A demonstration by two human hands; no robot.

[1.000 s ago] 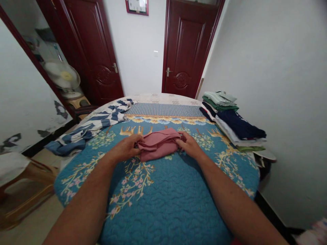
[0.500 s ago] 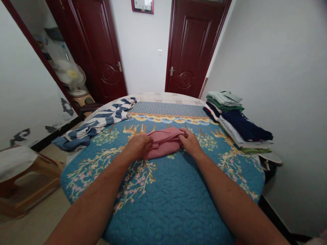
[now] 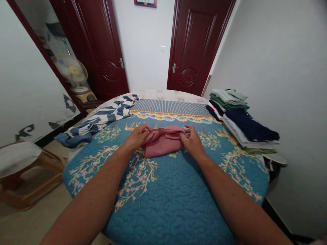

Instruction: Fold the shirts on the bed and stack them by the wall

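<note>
Dark red doors [image 3: 198, 44] stand beyond the table [image 3: 150, 93], and from here I see a folded pink garment [image 3: 164, 147] lying on the blue quilt [image 3: 173, 194]. Held apart, the left hand [image 3: 138, 137] and right hand [image 3: 192, 142] pinch its opposite ends, between a striped cloth [image 3: 109, 117] and stacked clothes [image 3: 249, 124].

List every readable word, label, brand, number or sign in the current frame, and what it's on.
Readable text: none.
Red frame at the top of the picture: mostly cut off; the marks at its bottom are too small to read.
Navy garment at right: small pale marks, too blurred to tell whether they are letters.
Pink cloth between the hands: no text visible.
</note>
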